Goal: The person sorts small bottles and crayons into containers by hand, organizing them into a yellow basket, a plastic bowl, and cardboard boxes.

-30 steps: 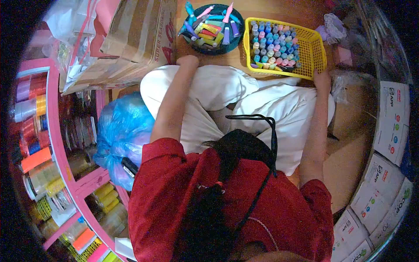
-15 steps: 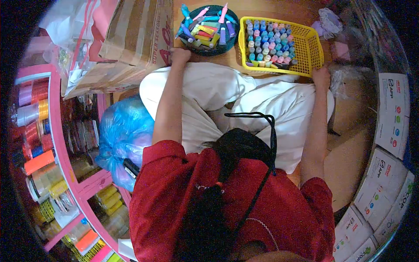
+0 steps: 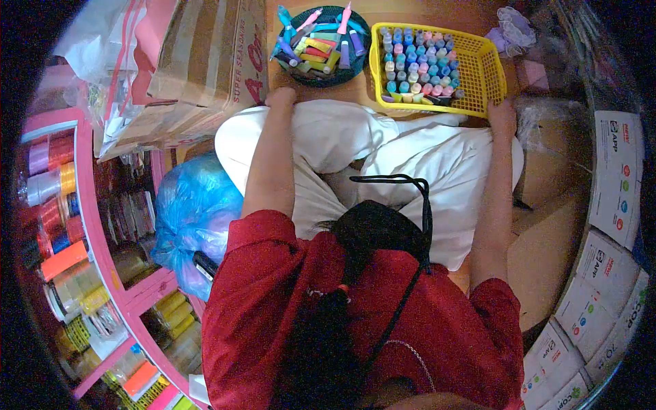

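My left hand (image 3: 281, 98) is beside the big cardboard box, just below the round dark green basket (image 3: 331, 83), its fingers curled and small in view; whether it holds anything does not show. At the near right corner of the yellow basket (image 3: 497, 75), my right hand (image 3: 501, 113) has its fingers against the rim. Rows of small bottles (image 3: 417, 65) with pastel and blue contents stand in the yellow basket. Colourful tubes (image 3: 321, 51) lie in the round basket, some with pink and teal caps.
A cardboard box (image 3: 198, 68) stands at the left, with a blue plastic bag (image 3: 195, 205) below it. Pink shelves (image 3: 92, 184) hold ribbon rolls. White printed boxes (image 3: 611, 178) line the right, near flat cardboard (image 3: 547, 260). My crossed legs are in white trousers (image 3: 328, 137).
My left hand has shifted slightly down, a little away from the round basket. The yellow basket sits marginally higher and further left in view. My right hand stays at its corner.
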`<state>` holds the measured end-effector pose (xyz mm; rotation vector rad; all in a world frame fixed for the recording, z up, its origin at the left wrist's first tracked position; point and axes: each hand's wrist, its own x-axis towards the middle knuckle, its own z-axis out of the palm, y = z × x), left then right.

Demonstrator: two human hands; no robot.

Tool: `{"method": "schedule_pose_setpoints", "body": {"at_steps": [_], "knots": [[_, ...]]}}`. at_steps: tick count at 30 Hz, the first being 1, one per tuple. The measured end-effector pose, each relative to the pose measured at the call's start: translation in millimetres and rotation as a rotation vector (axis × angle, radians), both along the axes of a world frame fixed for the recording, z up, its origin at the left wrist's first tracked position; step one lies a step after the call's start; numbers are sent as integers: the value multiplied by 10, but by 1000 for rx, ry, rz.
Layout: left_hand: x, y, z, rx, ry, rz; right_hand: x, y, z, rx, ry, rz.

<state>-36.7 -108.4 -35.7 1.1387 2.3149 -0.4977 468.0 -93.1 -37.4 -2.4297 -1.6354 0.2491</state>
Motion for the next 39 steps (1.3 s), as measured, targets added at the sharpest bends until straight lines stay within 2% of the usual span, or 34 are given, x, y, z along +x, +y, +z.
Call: {"method": "schedule_pose_setpoints", "body": {"at_steps": [2,5,8,11,14,17,18,21,22,25,26,29,33,34,37,39], "knots": [[-95,48,-175,47,-16,123,7,-20,-1,8,-15,14],[-172,89,-318,13,51,44,20,-9,-4,39,-6,31],[-280,-29,-424,237,93,-216,-63,-27,122,-1,45,-25],[-54,-76,15,712,-62,-83,-57,-33,153,-33,45,-8],[-303,112,-8,652,-107,-351,-46,-50,137,-22,39,-10],[-183,9,314,819,-349,-71,2,-34,13,58,32,-6],[-202,-3,341,930,-396,-167,2,-52,32,95,25,-1],[-157,38,435,972,-733,9,-10,-85,122,51,-25,99],[-66,52,511,978,-794,103,5,-78,92,59,-41,93],[169,117,649,964,-979,204,-18,-78,94,76,-56,71],[129,250,419,981,-1147,292,-33,-97,109,77,-39,57],[249,432,283,959,-1400,502,-34,-80,121,34,-34,37],[381,631,102,1170,-1139,237,-28,-88,66,30,-87,41],[365,527,215,1169,-732,-10,-38,-92,91,23,-64,24],[577,9,425,1118,52,-42,-78,-81,159,-5,-12,-15],[456,-10,146,943,-161,68,-88,-88,172,-34,-14,-29]]}}
